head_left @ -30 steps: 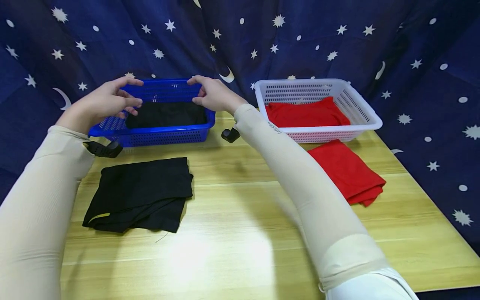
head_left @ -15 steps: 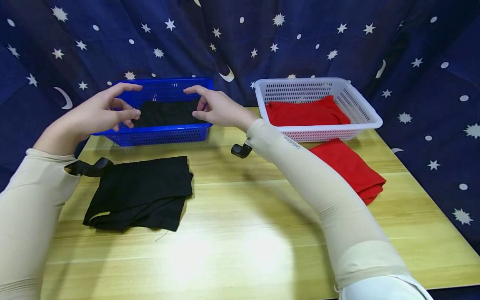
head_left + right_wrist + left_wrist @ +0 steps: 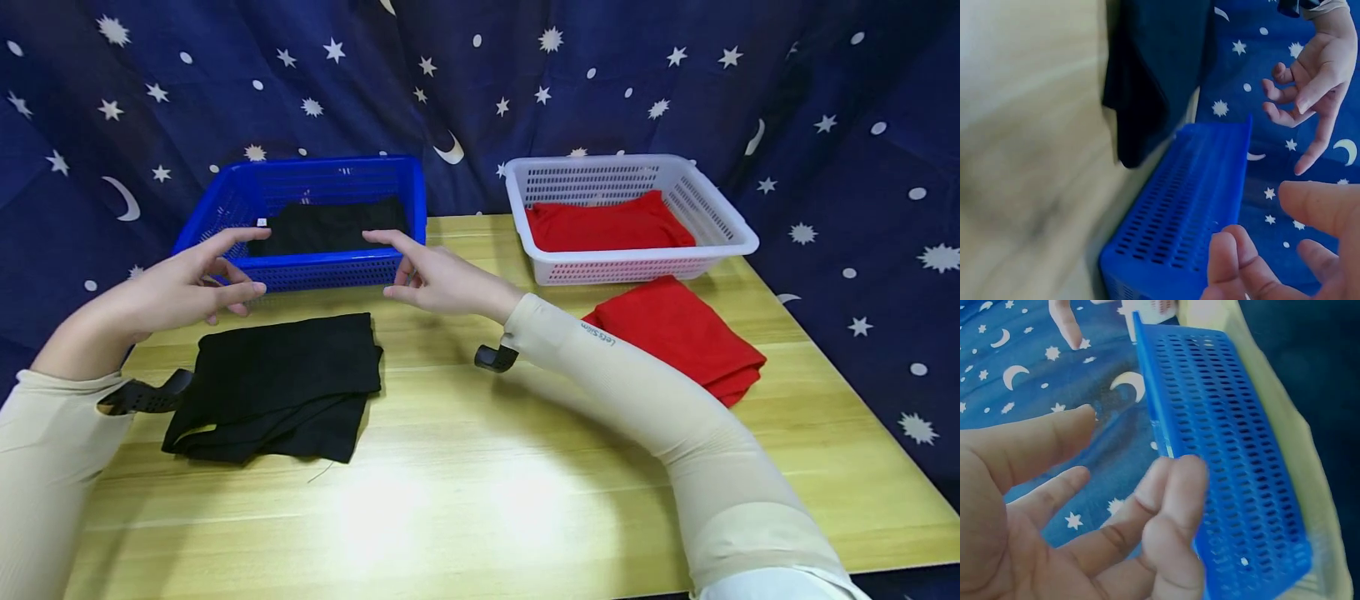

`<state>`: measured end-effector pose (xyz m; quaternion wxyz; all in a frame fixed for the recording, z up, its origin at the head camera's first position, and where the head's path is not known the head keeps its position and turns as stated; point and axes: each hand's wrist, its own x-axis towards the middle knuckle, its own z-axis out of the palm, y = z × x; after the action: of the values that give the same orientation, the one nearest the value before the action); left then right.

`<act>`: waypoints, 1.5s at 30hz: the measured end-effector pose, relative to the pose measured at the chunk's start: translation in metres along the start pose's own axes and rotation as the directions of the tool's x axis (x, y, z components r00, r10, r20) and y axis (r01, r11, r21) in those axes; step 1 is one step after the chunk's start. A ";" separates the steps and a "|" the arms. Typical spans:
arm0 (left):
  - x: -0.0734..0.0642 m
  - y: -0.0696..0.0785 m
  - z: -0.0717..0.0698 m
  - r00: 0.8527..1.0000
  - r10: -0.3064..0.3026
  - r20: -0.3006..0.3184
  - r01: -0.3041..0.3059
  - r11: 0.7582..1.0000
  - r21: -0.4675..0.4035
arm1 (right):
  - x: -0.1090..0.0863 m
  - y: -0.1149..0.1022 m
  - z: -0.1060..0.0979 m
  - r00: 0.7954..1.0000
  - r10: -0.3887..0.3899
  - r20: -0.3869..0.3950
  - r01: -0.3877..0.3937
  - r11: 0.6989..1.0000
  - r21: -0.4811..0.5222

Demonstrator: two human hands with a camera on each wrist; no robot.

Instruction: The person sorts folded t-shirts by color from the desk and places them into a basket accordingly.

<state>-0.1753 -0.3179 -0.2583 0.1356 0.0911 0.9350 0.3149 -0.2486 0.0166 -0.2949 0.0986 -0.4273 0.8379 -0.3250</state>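
Observation:
My left hand (image 3: 180, 287) holds nothing, its fingers loosely bent, near the front left of the blue plastic basket (image 3: 330, 273). My right hand (image 3: 450, 279) is likewise bare, at the basket's front right corner, thumb and index finger apart. Inside that basket lies a black cloth (image 3: 322, 229) with a small white tag showing at its left. Just in front, a folded black cloth (image 3: 285, 375) with a bit of yellow at one corner lies on the table. Both wrist views show the hands with fingers spread beside the blue basket's perforated wall (image 3: 1229, 437).
To the right stands a white plastic basket (image 3: 630, 268) with a red cloth (image 3: 611, 225) in it. A folded red cloth (image 3: 682, 337) lies in front of it, partly behind my right forearm. A dark blue star-patterned curtain (image 3: 480, 92) hangs behind the wooden table (image 3: 465, 517).
Both hands have drawn back from over the blue basket toward me and lower in the head view, still apart. The baskets and cloths keep their places.

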 end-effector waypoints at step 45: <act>-0.047 -0.096 0.033 0.898 -0.276 0.342 0.350 0.920 -0.175 | 0.010 -0.009 0.075 0.914 0.168 0.369 -0.220 0.970 0.104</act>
<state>-0.1284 -0.3873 -0.3332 0.3396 -0.0296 0.8609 0.3777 -0.2160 -0.0290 -0.3457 0.3113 -0.3857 0.8188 -0.2898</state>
